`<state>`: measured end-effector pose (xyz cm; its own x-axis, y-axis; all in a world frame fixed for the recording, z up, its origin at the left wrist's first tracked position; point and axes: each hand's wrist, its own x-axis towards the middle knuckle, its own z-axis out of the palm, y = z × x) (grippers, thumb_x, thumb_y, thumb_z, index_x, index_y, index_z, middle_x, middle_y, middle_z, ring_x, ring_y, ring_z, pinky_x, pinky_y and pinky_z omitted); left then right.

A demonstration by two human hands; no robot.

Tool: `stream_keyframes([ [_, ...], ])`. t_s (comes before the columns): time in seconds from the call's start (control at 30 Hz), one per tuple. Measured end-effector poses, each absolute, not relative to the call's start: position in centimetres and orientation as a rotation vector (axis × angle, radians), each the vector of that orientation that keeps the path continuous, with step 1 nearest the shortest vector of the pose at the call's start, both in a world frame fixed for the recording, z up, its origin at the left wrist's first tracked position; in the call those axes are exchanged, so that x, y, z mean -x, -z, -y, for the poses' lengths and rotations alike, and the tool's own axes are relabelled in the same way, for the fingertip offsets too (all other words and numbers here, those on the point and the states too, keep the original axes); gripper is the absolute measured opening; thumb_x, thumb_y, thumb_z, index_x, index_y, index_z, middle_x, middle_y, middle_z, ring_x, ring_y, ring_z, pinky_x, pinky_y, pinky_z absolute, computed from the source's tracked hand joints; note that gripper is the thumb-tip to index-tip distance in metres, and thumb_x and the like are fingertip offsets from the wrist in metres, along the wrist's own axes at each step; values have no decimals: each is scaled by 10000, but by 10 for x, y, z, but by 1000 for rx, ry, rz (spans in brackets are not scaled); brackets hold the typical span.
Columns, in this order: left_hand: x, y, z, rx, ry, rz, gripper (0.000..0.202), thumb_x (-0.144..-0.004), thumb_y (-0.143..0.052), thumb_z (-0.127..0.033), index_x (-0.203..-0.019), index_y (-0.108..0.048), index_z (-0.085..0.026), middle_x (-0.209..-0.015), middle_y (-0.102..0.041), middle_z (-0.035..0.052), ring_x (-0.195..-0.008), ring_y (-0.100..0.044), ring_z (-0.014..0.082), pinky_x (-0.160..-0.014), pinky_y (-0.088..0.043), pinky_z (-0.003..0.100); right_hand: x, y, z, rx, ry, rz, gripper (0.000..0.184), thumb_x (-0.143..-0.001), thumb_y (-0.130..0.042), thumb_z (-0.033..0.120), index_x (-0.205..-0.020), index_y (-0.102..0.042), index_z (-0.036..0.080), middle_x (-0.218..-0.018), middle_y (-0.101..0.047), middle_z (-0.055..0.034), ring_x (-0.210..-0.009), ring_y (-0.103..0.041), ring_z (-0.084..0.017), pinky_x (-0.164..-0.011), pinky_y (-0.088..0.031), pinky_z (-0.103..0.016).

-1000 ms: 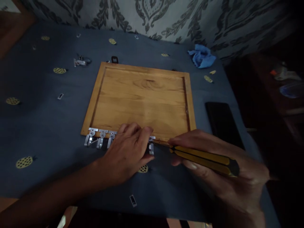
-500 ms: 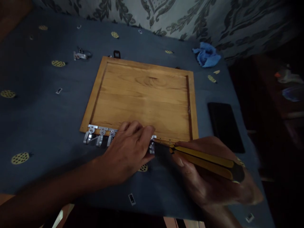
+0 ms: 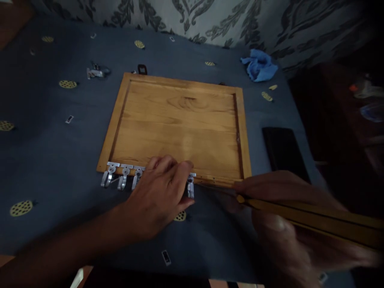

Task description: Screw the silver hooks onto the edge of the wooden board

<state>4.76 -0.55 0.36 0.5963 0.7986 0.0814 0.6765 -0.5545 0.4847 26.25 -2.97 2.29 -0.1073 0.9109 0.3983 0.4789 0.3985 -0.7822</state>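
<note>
A wooden board [image 3: 180, 124] with a raised rim lies on a blue cloth. Along its near edge runs a row of silver metal hooks [image 3: 120, 178]. My left hand [image 3: 160, 192] rests over that row, fingers bent and pressing on the hooks near the board's edge. My right hand [image 3: 285, 224], blurred by motion, is closed round a yellow-and-black screwdriver [image 3: 315, 218]. The tool's dark shaft points left toward the rightmost hook [image 3: 190, 186], a little short of it.
A black phone [image 3: 283, 150] lies right of the board. A crumpled blue cloth [image 3: 259, 66] sits at the far right corner, a small metal part [image 3: 96, 72] at the far left. Patterned wall behind; dark furniture at the right.
My right hand has pulled the screwdriver back to the right and toward me, so its tip has left the rightmost hook. My left hand stays on the hooks.
</note>
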Motion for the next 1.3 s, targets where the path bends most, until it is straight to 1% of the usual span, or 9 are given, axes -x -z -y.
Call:
stream_keyframes([
  [0.1, -48, -3, 6, -2445, -414, -1188, 484, -812, -784, -311, -1156, -470, -181, -1057, -684, 73, -987, -572, 274, -840, -439, 406, -256, -21, 28, 1149, -622, 1688, 121, -842, -699, 245, -959, -722, 265, -824, -715, -34, -652, -664, -208, -521, -569, -383],
  [0.27, -48, -3, 5, -2455, -433, -1184, 498, -804, -793, -309, -1156, -465, -180, -1039, -675, 69, -976, -568, 268, -831, -439, 393, -254, -19, 25, 1074, -670, 1698, 219, -821, -684, 104, -996, -717, 232, -881, -708, -37, -674, -696, -180, -506, -567, -332],
  [0.33, -48, -4, 5, -2456, -433, -1186, 497, -801, -796, -314, -1149, -469, -176, -1028, -676, 66, -965, -570, 266, -830, -440, 394, -254, -19, 25, 1071, -687, 1715, 236, -822, -671, 84, -1007, -707, 228, -890, -702, -38, -690, -708, -178, -525, -576, -323],
  [0.57, -49, -6, 5, -2452, -425, -1185, 489, -798, -799, -340, -1135, -489, -166, -995, -681, 60, -953, -571, 266, -822, -442, 395, -252, -27, 21, 1050, -680, 1853, 233, -830, -680, 88, -1024, -674, 217, -910, -708, -40, -739, -705, -168, -613, -608, -290],
  [0.77, -49, -4, 4, -2455, -427, -1187, 499, -799, -799, -303, -1153, -476, -164, -1001, -678, 54, -968, -568, 263, -837, -432, 391, -252, -50, 13, 1013, -817, 2066, 141, -927, -616, 208, -1057, -667, 199, -927, -708, -48, -789, -715, -156, -621, -605, -247],
  [0.9, -49, -4, 4, -2440, -424, -1190, 474, -784, -812, -284, -1113, -488, -177, -986, -687, 38, -977, -571, 260, -843, -421, 381, -251, -51, 15, 1062, -783, 2049, 167, -899, -665, 208, -1064, -672, 231, -929, -711, -27, -836, -717, -172, -670, -604, -260],
  [0.97, -50, -3, 5, -2431, -429, -1191, 479, -779, -818, -285, -1113, -491, -178, -983, -694, 33, -984, -570, 260, -844, -416, 378, -247, -48, 18, 1083, -725, 2044, 153, -896, -672, 204, -1047, -669, 227, -915, -703, -19, -811, -710, -159, -661, -594, -246],
  [1.17, -49, -4, 5, -2426, -447, -1185, 476, -790, -814, -299, -1120, -497, -166, -1009, -701, 38, -987, -566, 263, -844, -407, 387, -227, -37, 29, 1252, -315, 1986, 69, -914, -650, 204, -979, -652, 227, -835, -715, -7, -708, -701, -147, -614, -593, -242],
  [1.3, -49, -4, 6, -2438, -454, -1181, 479, -793, -810, -278, -1129, -490, -158, -1003, -698, 38, -981, -563, 262, -843, -406, 390, -220, -30, 31, 1318, -298, 1910, 22, -917, -646, 221, -937, -639, 224, -805, -700, -16, -675, -695, -162, -585, -595, -274],
])
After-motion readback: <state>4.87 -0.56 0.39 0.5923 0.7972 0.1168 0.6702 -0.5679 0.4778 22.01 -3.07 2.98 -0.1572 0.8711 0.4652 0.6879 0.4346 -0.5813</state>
